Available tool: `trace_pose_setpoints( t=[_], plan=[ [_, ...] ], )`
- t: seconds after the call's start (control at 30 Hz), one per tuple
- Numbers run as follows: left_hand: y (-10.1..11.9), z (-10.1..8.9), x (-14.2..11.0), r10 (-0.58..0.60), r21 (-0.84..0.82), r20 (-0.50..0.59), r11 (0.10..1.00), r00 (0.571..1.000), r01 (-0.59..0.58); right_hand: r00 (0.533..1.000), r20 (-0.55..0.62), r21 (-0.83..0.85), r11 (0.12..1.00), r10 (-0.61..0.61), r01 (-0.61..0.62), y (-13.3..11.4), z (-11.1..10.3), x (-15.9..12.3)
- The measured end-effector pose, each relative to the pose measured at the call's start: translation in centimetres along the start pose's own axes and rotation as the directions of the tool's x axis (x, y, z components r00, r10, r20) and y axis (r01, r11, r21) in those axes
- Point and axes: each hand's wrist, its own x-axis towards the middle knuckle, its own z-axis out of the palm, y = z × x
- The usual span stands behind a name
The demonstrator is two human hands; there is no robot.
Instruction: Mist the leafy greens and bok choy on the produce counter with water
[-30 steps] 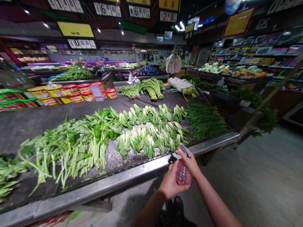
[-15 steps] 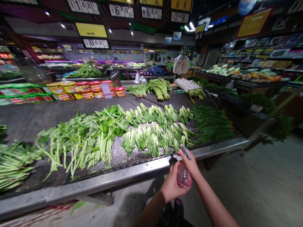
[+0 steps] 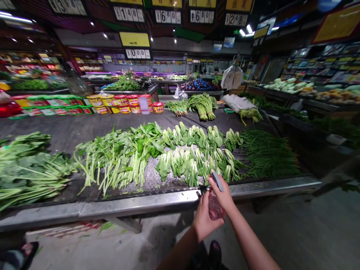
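A clear, pinkish spray bottle (image 3: 215, 210) is held in front of the stall's metal edge. My left hand (image 3: 203, 222) wraps round its ribbed body from the left and below. Up at the grey spray head (image 3: 217, 181), my right hand (image 3: 224, 195) is closed round the top, and part of the trigger is hidden. Just beyond the hands lie two rows of small bok choy (image 3: 192, 170) on a perforated mat. Left of them is a spread of long-stemmed leafy greens (image 3: 123, 159); thin green chives (image 3: 267, 153) lie to the right.
The metal rim (image 3: 174, 197) runs across in front of me. Stacked tubs (image 3: 120, 103) line the back left, beside tied green bundles (image 3: 204, 107). More leafy bunches (image 3: 39, 168) lie at the left. Price signs (image 3: 137, 53) hang overhead. Someone's foot (image 3: 29, 249) shows at lower left.
My view has turned left, so the stall sits further right in the picture. A foot now shows at lower left. Both hands keep hold of the spray bottle.
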Motion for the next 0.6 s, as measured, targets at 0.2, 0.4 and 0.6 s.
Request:
trace_pose_setpoints(
  t=[0.2,0.4,0.6],
  plan=[
    [-0.3,-0.1,-0.8,-0.034,-0.015,0.023,0.999,0.999,0.034,0.999,0.003,-0.079,0.996,0.035,-0.034,0.6,0.4,-0.1],
    [-0.5,-0.2,-0.8,-0.07,-0.03,0.028,0.997,0.997,0.071,0.999,0.003,-0.107,0.993,0.044,-0.044,1.0,0.5,0.2],
    [0.8,-0.4,1.3,-0.039,-0.091,0.042,0.995,0.998,0.043,0.996,-0.022,0.014,0.996,0.085,-0.085,0.7,-0.3,2.1]
  ],
)
